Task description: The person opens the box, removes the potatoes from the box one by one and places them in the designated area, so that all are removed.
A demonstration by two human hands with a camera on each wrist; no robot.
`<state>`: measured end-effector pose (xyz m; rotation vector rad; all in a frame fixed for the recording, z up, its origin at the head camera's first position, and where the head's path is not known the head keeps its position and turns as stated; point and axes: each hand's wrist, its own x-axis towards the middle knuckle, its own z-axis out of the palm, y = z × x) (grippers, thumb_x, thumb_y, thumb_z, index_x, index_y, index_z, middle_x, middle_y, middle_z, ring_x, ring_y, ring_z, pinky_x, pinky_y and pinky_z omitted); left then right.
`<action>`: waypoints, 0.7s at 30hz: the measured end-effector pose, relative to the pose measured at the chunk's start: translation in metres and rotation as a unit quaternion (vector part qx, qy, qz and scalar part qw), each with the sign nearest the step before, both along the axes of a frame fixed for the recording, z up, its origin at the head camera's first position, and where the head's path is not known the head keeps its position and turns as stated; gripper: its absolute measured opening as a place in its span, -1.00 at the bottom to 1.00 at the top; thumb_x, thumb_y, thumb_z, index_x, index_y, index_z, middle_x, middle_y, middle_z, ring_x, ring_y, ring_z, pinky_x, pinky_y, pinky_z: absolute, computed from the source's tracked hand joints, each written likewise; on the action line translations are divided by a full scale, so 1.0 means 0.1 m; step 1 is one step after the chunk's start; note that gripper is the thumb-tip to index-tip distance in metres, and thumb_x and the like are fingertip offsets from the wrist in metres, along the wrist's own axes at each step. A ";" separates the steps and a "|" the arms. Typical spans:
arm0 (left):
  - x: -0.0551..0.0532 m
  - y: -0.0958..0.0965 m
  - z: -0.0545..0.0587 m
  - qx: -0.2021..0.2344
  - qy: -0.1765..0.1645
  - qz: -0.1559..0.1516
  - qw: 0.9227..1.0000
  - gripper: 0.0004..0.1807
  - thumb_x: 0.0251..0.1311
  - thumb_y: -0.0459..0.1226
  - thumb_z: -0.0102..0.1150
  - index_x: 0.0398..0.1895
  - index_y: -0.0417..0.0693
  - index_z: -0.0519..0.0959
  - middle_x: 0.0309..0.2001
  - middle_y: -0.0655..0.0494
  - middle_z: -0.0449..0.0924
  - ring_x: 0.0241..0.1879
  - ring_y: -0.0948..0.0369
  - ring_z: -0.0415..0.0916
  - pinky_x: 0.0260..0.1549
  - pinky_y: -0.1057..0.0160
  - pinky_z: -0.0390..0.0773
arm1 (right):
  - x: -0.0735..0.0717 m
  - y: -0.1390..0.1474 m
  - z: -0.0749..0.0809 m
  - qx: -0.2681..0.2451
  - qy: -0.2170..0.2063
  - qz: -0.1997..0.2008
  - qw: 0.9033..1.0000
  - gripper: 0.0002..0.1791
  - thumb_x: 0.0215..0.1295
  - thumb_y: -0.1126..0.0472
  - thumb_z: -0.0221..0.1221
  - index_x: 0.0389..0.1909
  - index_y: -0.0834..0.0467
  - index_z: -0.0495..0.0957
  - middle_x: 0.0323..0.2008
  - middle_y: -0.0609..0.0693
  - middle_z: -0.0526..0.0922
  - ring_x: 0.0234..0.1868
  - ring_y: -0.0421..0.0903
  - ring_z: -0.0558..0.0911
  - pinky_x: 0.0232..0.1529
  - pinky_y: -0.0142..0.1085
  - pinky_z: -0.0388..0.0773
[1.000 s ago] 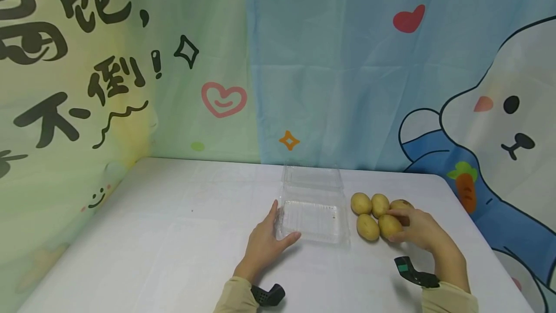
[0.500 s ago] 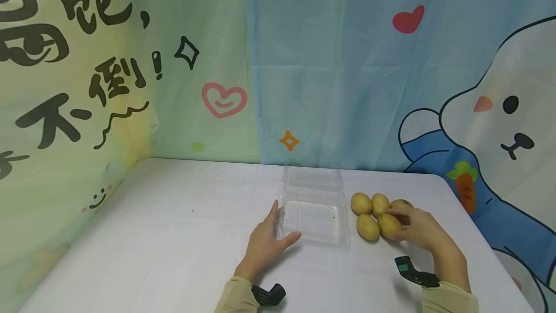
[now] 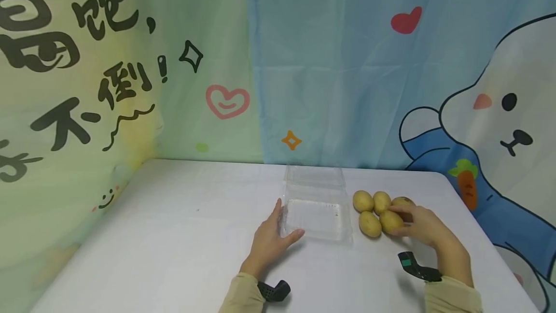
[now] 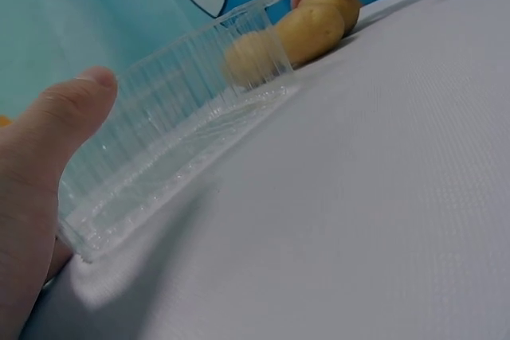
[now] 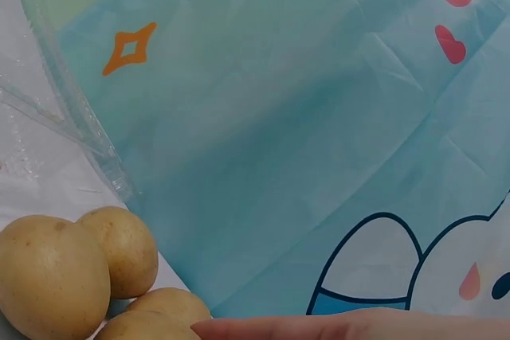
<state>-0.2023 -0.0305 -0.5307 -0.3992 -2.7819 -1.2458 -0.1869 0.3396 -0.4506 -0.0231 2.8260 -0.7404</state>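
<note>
A clear plastic clamshell box (image 3: 316, 221) lies on the table with its lid (image 3: 315, 177) folded back away from me. My left hand (image 3: 268, 245) rests at the box's near left corner, the straight thumb (image 4: 76, 113) along the near wall and the fingers along the left side. To the right of the box, several yellow potatoes (image 3: 369, 224) sit bunched together. My right hand (image 3: 427, 230) holds the near right potato (image 3: 389, 222) between thumb and fingers, within the bunch. In the right wrist view, one finger (image 5: 263, 330) reaches against a potato at the bottom edge.
The table (image 3: 195, 245) is covered in white. A printed cloth (image 3: 330, 86) hangs right behind its back edge, close to the lid. Each wrist carries a black camera mount, such as the one by the right sleeve (image 3: 419, 268).
The head view has shifted slightly. Both hands, the box and the potatoes keep the same places relative to each other.
</note>
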 end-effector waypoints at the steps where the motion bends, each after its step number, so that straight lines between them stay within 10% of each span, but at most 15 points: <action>1: 0.00 -0.01 0.00 0.000 0.001 -0.001 1.000 0.14 -0.01 0.36 0.12 0.51 -0.03 -0.05 0.36 -0.09 0.30 0.29 -0.07 0.35 0.20 -0.07 0.40 | 0.00 0.00 0.00 0.001 0.001 0.003 1.000 -0.16 -0.04 -0.05 0.40 0.25 0.27 0.39 0.21 0.43 0.39 0.20 0.42 0.36 0.11 0.32 0.30; 21: 0.00 -0.01 -0.05 0.020 0.025 0.003 0.999 0.09 0.04 0.37 0.06 0.51 0.03 -0.07 0.46 0.02 0.12 0.40 0.04 0.18 0.32 0.01 0.27 | 0.05 0.02 0.15 -0.001 0.008 -0.016 1.000 -0.14 0.36 -0.35 -0.17 0.35 0.30 0.21 0.25 0.47 0.31 0.19 0.44 0.33 0.02 0.35 0.36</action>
